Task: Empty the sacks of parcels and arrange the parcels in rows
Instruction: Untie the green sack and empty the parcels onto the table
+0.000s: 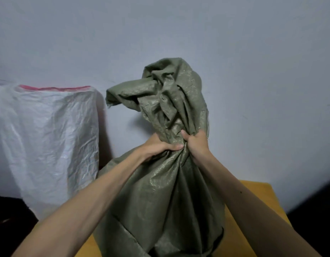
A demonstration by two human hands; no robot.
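Observation:
A full olive-green woven sack stands upright on a yellow wooden table in front of me. Its neck is bunched together and the loose top flops up and to the left above it. My left hand grips the gathered neck from the left. My right hand grips the same neck from the right, the two hands close against each other. The parcels are hidden inside the sack.
A white woven sack with a red-edged mouth stands upright at the left, against the grey wall. Dark floor shows beyond the table's right edge and at the lower left.

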